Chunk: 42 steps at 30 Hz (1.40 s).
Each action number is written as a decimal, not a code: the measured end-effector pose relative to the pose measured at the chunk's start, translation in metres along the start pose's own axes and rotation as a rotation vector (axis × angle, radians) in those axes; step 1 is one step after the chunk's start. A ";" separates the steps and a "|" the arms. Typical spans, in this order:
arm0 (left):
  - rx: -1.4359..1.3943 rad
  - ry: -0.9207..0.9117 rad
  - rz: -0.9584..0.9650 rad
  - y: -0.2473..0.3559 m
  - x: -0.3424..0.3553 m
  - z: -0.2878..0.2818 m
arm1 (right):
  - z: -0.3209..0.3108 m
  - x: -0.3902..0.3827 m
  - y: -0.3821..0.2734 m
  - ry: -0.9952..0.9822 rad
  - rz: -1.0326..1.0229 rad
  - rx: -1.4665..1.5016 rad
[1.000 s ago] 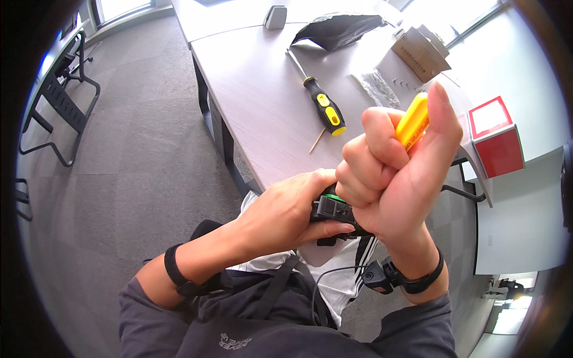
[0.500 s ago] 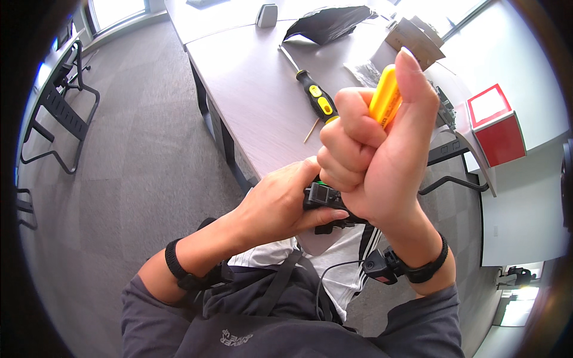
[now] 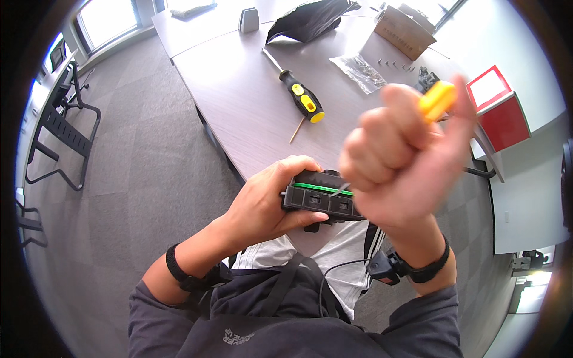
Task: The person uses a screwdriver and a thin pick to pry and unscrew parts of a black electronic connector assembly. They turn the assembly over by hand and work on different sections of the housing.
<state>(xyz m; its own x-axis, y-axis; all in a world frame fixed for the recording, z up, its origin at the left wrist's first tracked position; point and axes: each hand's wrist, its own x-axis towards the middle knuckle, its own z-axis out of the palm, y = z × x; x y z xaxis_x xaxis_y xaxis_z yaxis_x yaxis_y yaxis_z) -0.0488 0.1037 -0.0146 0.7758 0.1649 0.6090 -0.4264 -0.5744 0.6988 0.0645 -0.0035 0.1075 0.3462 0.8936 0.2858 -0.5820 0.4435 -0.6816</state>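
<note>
My left hand [image 3: 262, 194] grips a black boxy device [image 3: 325, 204] by its left end, fingers over the top and thumb along the near side. A bright green strip runs along its length, and two small square recesses show on the near face. Blurred by motion, my right hand [image 3: 397, 161] is closed in a fist round a yellow-handled tool [image 3: 437, 100], whose handle end sticks out above the fist. Below that fist, a thin grey metal piece touches or nearly touches the green strip; it seems to belong to the tool. The fist hides the device's right end.
On the table [image 3: 239, 89] lie a black-and-yellow screwdriver [image 3: 302, 98], a thin wooden stick [image 3: 296, 130], a clear bag of small parts [image 3: 361, 73], several screws [image 3: 394, 64] and a black plastic bag [image 3: 307, 22]. Farther right stand a cardboard box [image 3: 404, 33] and a red-and-white box [image 3: 501, 113].
My right fist and the yellow-handled tool have moved right, uncovering more of the device. The device has turned so its long face and green strip show. The view has shifted slightly.
</note>
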 end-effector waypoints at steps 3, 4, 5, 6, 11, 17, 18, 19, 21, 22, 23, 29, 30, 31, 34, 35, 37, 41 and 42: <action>-0.060 0.001 0.055 -0.006 0.002 0.002 | -0.005 -0.013 -0.021 -0.146 -0.075 -0.167; -0.061 -0.021 0.059 -0.007 0.001 0.001 | -0.006 -0.017 -0.020 -0.141 -0.072 -0.176; -0.063 -0.043 0.064 -0.007 0.001 0.001 | -0.007 -0.021 -0.020 -0.137 -0.070 -0.185; -0.066 -0.049 0.057 -0.008 0.001 0.001 | -0.007 -0.024 -0.019 -0.134 -0.068 -0.193; -0.169 0.018 0.079 -0.010 0.002 0.005 | -0.014 -0.024 -0.014 -0.081 -0.008 -0.168; -0.131 0.017 0.083 -0.003 0.006 0.001 | -0.019 -0.023 -0.012 -0.023 0.034 -0.110; -0.120 0.009 0.080 -0.001 0.007 0.000 | -0.018 -0.022 -0.012 -0.031 0.049 -0.112; -0.108 0.001 0.078 0.000 0.008 -0.001 | -0.016 -0.020 -0.011 -0.040 0.065 -0.114; -0.113 -0.001 0.066 0.000 0.007 -0.002 | -0.013 -0.018 -0.010 0.004 0.043 -0.016; -0.119 -0.002 0.060 0.001 0.007 -0.002 | -0.012 -0.018 -0.011 0.020 0.035 0.015; -0.121 -0.001 0.059 0.000 0.007 -0.002 | -0.013 -0.018 -0.016 -0.040 0.075 -0.131; -0.113 0.010 0.087 -0.003 0.008 0.000 | -0.012 -0.020 -0.017 -0.065 0.067 -0.329; -0.117 0.010 0.087 -0.003 0.008 0.000 | -0.011 -0.020 -0.017 -0.061 0.068 -0.338; -0.120 0.009 0.087 -0.003 0.009 0.000 | -0.010 -0.019 -0.018 -0.058 0.069 -0.347; -0.119 -0.001 0.073 -0.002 0.009 -0.001 | -0.009 -0.018 -0.019 -0.047 0.095 -0.347; -0.120 0.001 0.072 -0.002 0.009 -0.001 | -0.009 -0.018 -0.019 -0.030 0.100 -0.356; -0.115 -0.001 0.074 -0.001 0.010 -0.002 | -0.008 -0.017 -0.019 -0.016 0.108 -0.365; -0.141 0.025 0.107 -0.008 0.009 0.002 | -0.003 -0.017 -0.016 0.011 0.091 -0.442; -0.147 0.028 0.088 -0.008 0.008 0.003 | -0.003 -0.018 -0.016 0.011 0.082 -0.465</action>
<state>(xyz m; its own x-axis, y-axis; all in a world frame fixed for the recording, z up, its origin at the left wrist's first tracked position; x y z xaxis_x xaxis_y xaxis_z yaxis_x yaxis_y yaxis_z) -0.0374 0.1072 -0.0166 0.7203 0.1426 0.6788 -0.5568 -0.4648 0.6884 0.0697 -0.0271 0.1115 0.3225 0.9223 0.2129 -0.2176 0.2911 -0.9316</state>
